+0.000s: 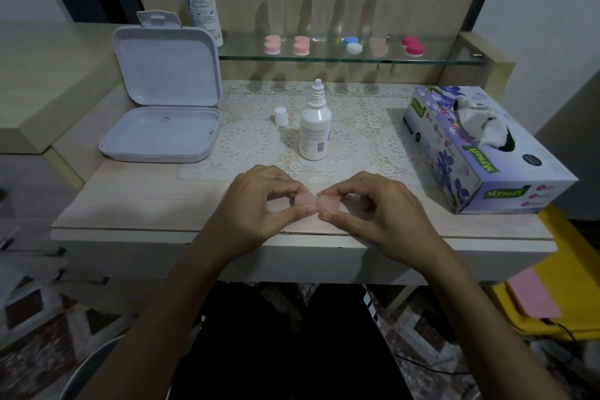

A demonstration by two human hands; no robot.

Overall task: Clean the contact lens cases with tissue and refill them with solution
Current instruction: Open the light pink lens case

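1. Your left hand [259,204] and right hand [370,208] meet over the front edge of the counter [136,204], at 6 o'clock from the small solution bottle [314,130].
2. You hold a pale pink lens case [316,203] between them: left fingers [292,187] pinch its left cup, right fingers [337,193] pinch its right cup.
3. The bottle stands upright with its nozzle bare; its white cap [281,116] stands just beside it at 10 o'clock.
4. The tissue box [480,153] lies at 3 o'clock, a tissue sticking out.
5. An open white box [162,107] sits at 9 o'clock.
6. On the glass shelf [324,57] at 12 o'clock, more lens cases [354,45] lie before clear bottles.
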